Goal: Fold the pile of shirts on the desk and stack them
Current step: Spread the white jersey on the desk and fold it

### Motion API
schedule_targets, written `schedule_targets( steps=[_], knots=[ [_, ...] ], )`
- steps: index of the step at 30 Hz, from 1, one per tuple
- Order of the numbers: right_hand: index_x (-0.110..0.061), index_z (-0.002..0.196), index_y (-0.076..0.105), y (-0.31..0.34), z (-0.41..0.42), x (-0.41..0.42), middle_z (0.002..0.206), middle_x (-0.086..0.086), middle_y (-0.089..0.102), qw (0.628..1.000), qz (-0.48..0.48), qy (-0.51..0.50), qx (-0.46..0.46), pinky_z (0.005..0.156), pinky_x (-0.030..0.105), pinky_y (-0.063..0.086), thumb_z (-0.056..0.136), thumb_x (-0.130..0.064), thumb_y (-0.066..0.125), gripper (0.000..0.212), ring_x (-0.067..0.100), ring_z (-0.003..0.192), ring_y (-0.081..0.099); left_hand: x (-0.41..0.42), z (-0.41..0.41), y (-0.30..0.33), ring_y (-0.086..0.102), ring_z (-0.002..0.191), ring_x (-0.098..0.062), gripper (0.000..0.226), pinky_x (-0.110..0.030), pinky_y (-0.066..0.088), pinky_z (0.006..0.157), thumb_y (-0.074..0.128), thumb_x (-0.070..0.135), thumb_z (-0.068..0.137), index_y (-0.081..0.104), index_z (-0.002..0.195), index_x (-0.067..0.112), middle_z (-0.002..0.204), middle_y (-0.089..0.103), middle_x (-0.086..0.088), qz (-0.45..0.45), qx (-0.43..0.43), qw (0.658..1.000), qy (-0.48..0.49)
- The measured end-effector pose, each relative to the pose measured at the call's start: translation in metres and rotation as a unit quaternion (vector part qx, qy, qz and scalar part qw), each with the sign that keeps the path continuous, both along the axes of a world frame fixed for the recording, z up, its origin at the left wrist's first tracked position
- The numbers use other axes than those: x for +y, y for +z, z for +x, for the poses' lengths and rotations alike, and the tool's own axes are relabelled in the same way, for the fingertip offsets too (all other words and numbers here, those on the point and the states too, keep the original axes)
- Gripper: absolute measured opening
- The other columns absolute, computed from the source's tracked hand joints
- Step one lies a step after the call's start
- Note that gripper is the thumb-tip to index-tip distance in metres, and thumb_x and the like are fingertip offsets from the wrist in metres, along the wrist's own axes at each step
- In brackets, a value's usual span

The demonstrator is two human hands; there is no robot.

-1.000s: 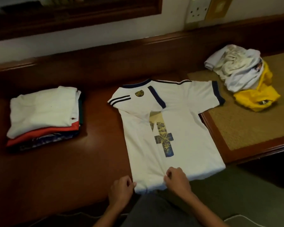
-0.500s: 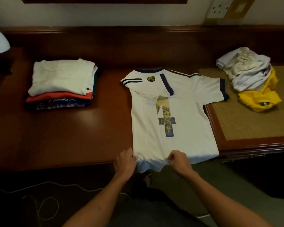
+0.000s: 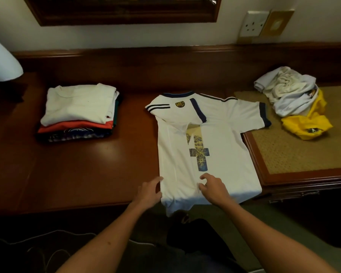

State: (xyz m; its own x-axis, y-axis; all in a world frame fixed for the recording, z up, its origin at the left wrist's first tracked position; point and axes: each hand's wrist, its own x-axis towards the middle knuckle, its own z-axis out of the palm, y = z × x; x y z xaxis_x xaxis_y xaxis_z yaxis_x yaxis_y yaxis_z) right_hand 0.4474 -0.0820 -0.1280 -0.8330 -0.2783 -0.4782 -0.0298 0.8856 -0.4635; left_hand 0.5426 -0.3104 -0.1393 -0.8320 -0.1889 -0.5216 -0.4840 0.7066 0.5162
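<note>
A white jersey (image 3: 224, 146) with navy trim and a blue-and-gold print lies flat on the dark wooden desk (image 3: 91, 170). Its left side is folded inward, its right sleeve spread out, and its hem hangs over the front edge. My left hand (image 3: 149, 191) touches the jersey's lower left edge with fingers loosely spread. My right hand (image 3: 212, 187) hovers over the lower middle of the jersey, fingers bent, gripping nothing I can see. A stack of folded shirts (image 3: 79, 113), white on top, sits at the left. A loose pile of white and yellow shirts (image 3: 295, 101) lies at the right.
A raised woven-topped surface with a wooden frame (image 3: 303, 154) adjoins the desk at the right, under the loose pile. A white lampshade (image 3: 0, 60) stands at the far left. A wall socket (image 3: 254, 24) and a framed mirror (image 3: 126, 18) are behind. Cables lie on the floor.
Both hands have let go of the hem and moved up onto the jersey's lower part, fingers now opened. The camera view has shifted a little.
</note>
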Motion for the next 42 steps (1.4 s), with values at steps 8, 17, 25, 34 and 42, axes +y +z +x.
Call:
schedule_targets(
  steps=[8,17,25,34,42],
  knots=[
    [-0.014,0.119,0.055,0.020,-0.099,-0.014,0.106,0.005,0.067,0.998,-0.053,-0.022,0.024,0.068,0.029,0.050,0.097,-0.027,0.053,0.026,0.019,0.082,0.062,-0.047,-0.111,0.027,0.062,0.077,-0.015,0.043,-0.030,0.052,0.075,0.060,0.020,0.091,0.052,0.134,0.024,0.090,0.065,0.000,-0.004,0.055,0.998,0.039],
    [-0.016,0.125,0.058,0.029,-0.254,-0.065,0.114,0.008,0.068,0.996,-0.069,0.025,0.047,0.084,0.028,0.050,0.096,-0.028,0.058,0.031,0.019,0.094,0.065,-0.106,-0.241,0.048,0.056,0.111,-0.020,0.037,-0.024,0.044,0.084,0.056,0.018,0.096,0.054,0.133,0.020,0.124,0.060,-0.006,-0.046,0.070,0.991,0.102],
    [-0.017,0.129,0.057,0.020,-0.334,-0.110,0.127,0.006,0.060,0.993,-0.011,0.101,0.066,0.092,0.028,0.045,0.095,-0.025,0.059,0.035,0.022,0.112,0.058,-0.145,-0.293,0.029,0.061,0.101,-0.021,0.034,-0.022,0.045,0.077,0.060,0.019,0.093,0.056,0.126,0.023,0.109,0.064,-0.002,-0.025,0.066,0.992,0.102],
    [-0.024,0.148,0.034,-0.013,-0.374,-0.156,0.142,0.008,0.042,0.964,0.112,0.197,0.137,0.099,0.038,0.044,0.096,-0.018,0.052,0.055,0.028,0.126,0.039,-0.173,-0.320,0.000,0.057,0.082,-0.005,0.033,-0.005,0.042,0.065,0.058,0.001,0.091,0.055,0.115,0.023,0.096,0.062,0.006,0.054,0.070,0.990,0.106],
    [-0.021,0.094,0.061,-0.002,-0.383,-0.140,0.092,-0.006,0.058,0.973,-0.004,0.165,0.162,0.089,0.037,0.035,0.088,-0.031,0.061,0.012,0.017,0.097,0.052,-0.182,-0.341,0.004,0.052,0.056,-0.013,0.012,-0.028,0.040,0.054,0.063,0.007,0.090,0.060,0.090,0.019,0.065,0.059,-0.006,0.114,0.063,0.986,0.107]
  ],
)
